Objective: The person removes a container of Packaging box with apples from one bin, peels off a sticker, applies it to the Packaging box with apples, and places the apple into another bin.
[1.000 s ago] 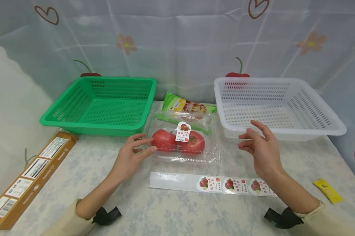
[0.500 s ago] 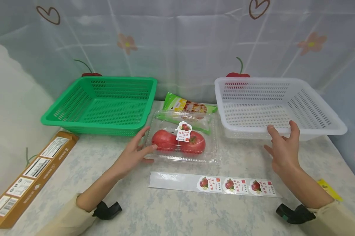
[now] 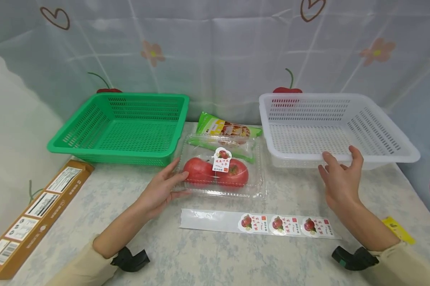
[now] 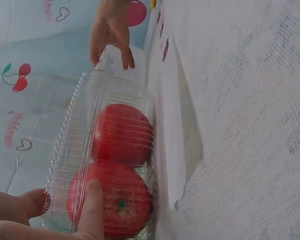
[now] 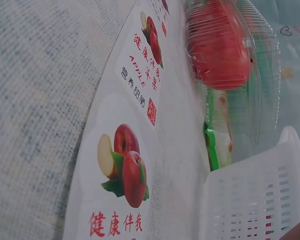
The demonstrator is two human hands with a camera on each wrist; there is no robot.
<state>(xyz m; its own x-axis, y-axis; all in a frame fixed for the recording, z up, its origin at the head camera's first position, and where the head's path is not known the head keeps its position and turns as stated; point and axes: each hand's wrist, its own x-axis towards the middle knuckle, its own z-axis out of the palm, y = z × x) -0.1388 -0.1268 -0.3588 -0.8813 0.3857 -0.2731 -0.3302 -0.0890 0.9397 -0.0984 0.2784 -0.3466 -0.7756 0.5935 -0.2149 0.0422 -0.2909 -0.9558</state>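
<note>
In the head view my left hand (image 3: 161, 190) grips the left side of a clear plastic clamshell box (image 3: 256, 180), thumb on the lid and other fingers at its side. Two red apples (image 3: 233, 172) lie inside under the lid, which bears a white apple sticker (image 3: 221, 159). From the left wrist, a finger (image 4: 92, 207) shows against the box's ribbed wall. My right hand (image 3: 343, 182) has its fingers loosely spread at the front rim of the white basket (image 3: 329, 159), holding nothing. In front of the box lies a strip of apple stickers (image 3: 215, 219), partly bare backing.
A green basket (image 3: 129, 149) stands at the back left. Behind the box lies a green snack bag (image 3: 233, 131), partly seen through the lid. A long brown carton (image 3: 39, 218) runs along the left edge. A yellow packet (image 3: 397, 229) lies right, partly behind my right arm.
My right hand has moved right, from in front of the white basket's left corner to its front rim. My left hand has closed onto the box's left side. The box has stayed put.
</note>
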